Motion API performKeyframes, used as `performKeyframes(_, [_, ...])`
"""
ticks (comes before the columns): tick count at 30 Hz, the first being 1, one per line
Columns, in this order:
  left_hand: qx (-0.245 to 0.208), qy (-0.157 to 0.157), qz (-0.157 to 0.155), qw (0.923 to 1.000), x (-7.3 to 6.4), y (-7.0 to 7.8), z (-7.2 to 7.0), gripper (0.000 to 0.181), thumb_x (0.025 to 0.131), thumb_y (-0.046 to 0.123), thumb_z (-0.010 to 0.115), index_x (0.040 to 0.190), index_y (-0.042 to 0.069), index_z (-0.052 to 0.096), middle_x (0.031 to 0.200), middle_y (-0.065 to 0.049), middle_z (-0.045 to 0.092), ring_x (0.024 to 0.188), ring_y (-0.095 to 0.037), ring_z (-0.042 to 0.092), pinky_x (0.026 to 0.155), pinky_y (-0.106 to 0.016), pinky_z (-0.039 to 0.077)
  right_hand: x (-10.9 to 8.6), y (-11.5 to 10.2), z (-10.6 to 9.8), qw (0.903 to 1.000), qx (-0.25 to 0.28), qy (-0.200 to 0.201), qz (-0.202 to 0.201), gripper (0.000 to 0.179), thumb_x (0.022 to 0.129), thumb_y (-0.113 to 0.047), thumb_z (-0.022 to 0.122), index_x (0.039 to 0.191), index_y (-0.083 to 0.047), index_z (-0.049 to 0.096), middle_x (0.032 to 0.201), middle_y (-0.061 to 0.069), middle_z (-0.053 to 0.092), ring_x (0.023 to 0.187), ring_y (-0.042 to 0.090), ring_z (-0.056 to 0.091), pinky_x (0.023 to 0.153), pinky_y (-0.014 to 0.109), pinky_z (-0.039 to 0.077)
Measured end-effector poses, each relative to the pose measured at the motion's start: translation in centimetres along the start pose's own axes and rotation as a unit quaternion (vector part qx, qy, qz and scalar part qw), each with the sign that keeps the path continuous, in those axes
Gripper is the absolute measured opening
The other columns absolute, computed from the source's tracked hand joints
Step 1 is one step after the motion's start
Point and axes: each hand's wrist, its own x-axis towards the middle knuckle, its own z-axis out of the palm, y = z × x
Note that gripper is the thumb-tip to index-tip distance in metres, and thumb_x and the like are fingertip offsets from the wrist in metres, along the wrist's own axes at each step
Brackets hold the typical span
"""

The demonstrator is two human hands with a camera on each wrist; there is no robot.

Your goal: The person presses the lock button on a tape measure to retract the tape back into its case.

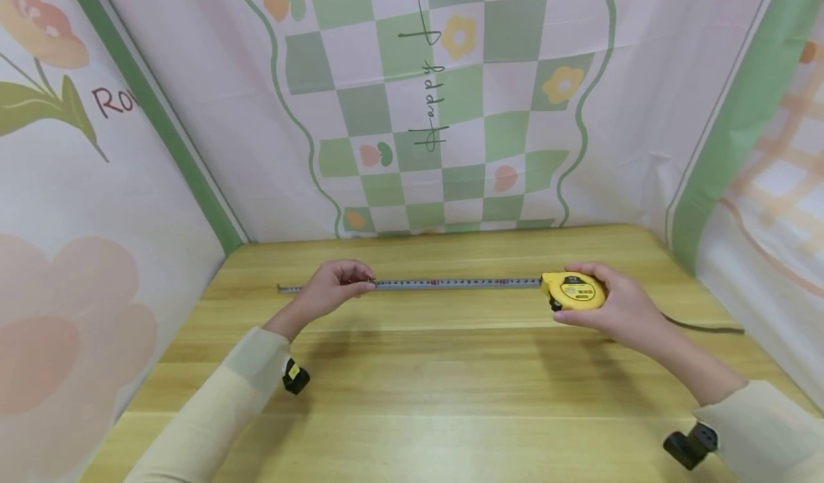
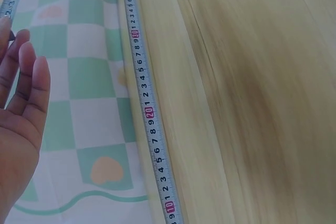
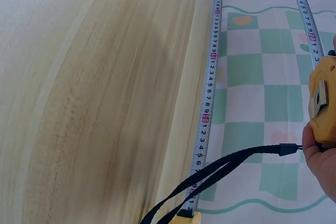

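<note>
My right hand (image 1: 621, 308) grips the yellow case of a tape measure (image 1: 574, 292), fingers along its top and thumb beneath. A numbered metal blade (image 1: 457, 283) runs straight leftward from the case. At the blade's far end, my left hand (image 1: 325, 291) pinches the tip between thumb and fingers. Along the table's back edge lies a second measuring blade (image 2: 149, 113), its hooked end showing left of my left hand in the head view. That blade meets another yellow case (image 3: 195, 217), mostly cut off in the right wrist view.
A black strap (image 3: 231, 156) hangs from the held case and trails over the table. The wood-grain table (image 1: 412, 390) is bordered by printed fabric (image 1: 450, 96) at the back and both sides. Small black cameras (image 1: 296, 377) sit on both cuffs.
</note>
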Motion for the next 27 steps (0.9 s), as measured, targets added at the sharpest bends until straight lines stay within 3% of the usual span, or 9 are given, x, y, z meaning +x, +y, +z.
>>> performKeyframes(9, [0.002, -0.008, 0.002, 1.0000, 0.2, 0.4, 0.3, 0.018, 0.095, 0.005, 0.063, 0.110, -0.004, 0.065, 0.101, -0.025, 0.064, 0.081, -0.019, 0.062, 0.071, -0.028, 0.054, 0.0, -0.1, 0.1, 1.0000, 0.004, -0.001, 0.001, 0.084, 0.075, -0.036, 0.085, 0.140, -0.002, 0.045, 0.121, 0.022, 0.054, 0.098, 0.031, 0.055, 0.068, 0.025, 0.051])
performKeyframes(17, [0.000, -0.008, 0.009, 0.9999, -1.0, 3.0, 0.6, 0.017, 0.094, 0.005, 0.064, 0.108, -0.005, 0.065, 0.100, -0.024, 0.065, 0.082, -0.018, 0.062, 0.072, -0.029, 0.054, -0.1, -0.5, 0.2, 0.9999, 0.007, -0.004, 0.007, 0.084, 0.075, -0.036, 0.085, 0.140, -0.002, 0.044, 0.120, 0.022, 0.054, 0.097, 0.031, 0.055, 0.068, 0.026, 0.051])
performKeyframes(21, [0.001, -0.008, 0.010, 0.9999, -1.0, 2.9, 0.7, 0.017, 0.094, 0.005, 0.064, 0.108, -0.005, 0.065, 0.095, -0.017, 0.067, 0.081, -0.018, 0.062, 0.072, -0.029, 0.054, -0.1, -0.6, 0.3, 0.9999, 0.008, -0.004, 0.006, 0.083, 0.075, -0.035, 0.085, 0.140, -0.002, 0.044, 0.120, 0.022, 0.054, 0.097, 0.031, 0.055, 0.069, 0.026, 0.051])
performKeyframes(24, [0.000, -0.010, 0.007, 0.9999, -0.5, 1.9, 0.7, 0.018, 0.094, 0.004, 0.064, 0.108, -0.007, 0.064, 0.093, -0.012, 0.067, 0.080, -0.019, 0.062, 0.071, -0.029, 0.054, -0.1, -0.6, 0.3, 1.0000, 0.008, -0.003, 0.003, 0.083, 0.075, -0.034, 0.086, 0.139, -0.002, 0.045, 0.119, 0.022, 0.055, 0.097, 0.030, 0.055, 0.069, 0.026, 0.051])
performKeyframes(27, [-0.004, -0.010, 0.009, 0.9999, 0.0, 0.9, 0.7, 0.019, 0.094, 0.003, 0.064, 0.109, -0.008, 0.064, 0.095, -0.016, 0.067, 0.081, -0.022, 0.062, 0.071, -0.029, 0.054, -0.2, -0.6, 0.4, 1.0000, 0.008, -0.001, 0.002, 0.083, 0.075, -0.035, 0.086, 0.139, -0.002, 0.045, 0.118, 0.021, 0.055, 0.096, 0.030, 0.056, 0.068, 0.026, 0.052])
